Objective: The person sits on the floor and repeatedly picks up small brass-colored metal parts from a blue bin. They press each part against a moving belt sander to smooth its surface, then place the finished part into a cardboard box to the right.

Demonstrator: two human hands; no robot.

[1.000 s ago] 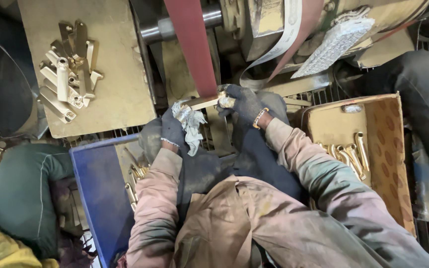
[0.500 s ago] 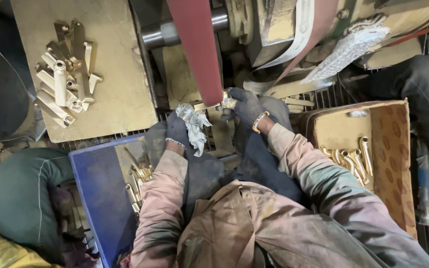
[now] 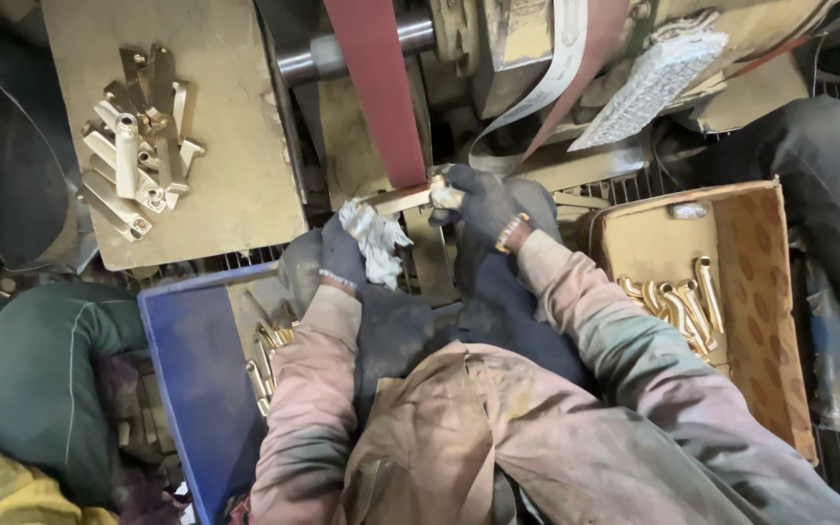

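A long brass part (image 3: pixel 402 199) is held level against the lower end of a dark red sanding belt (image 3: pixel 378 87). My left hand (image 3: pixel 344 255), in a dark glove with a torn white rag (image 3: pixel 377 236) around it, grips the part's left end. My right hand (image 3: pixel 473 199), also in a dark glove, grips its right end just beside the belt. Both sleeves are dusty pink. My knees sit right below the hands.
A dusty board (image 3: pixel 245 194) at upper left carries a pile of brass parts (image 3: pixel 138 141). The cardboard box (image 3: pixel 760 292) on the right holds several curved brass pieces (image 3: pixel 678 306). A blue crate (image 3: pixel 196 379) at lower left contains more brass parts (image 3: pixel 266 355). A steel roller (image 3: pixel 323 56) drives the belt.
The view has shifted slightly. Both hands stay on the brass part at the belt, with the part now pressed nearer the belt's lower edge.
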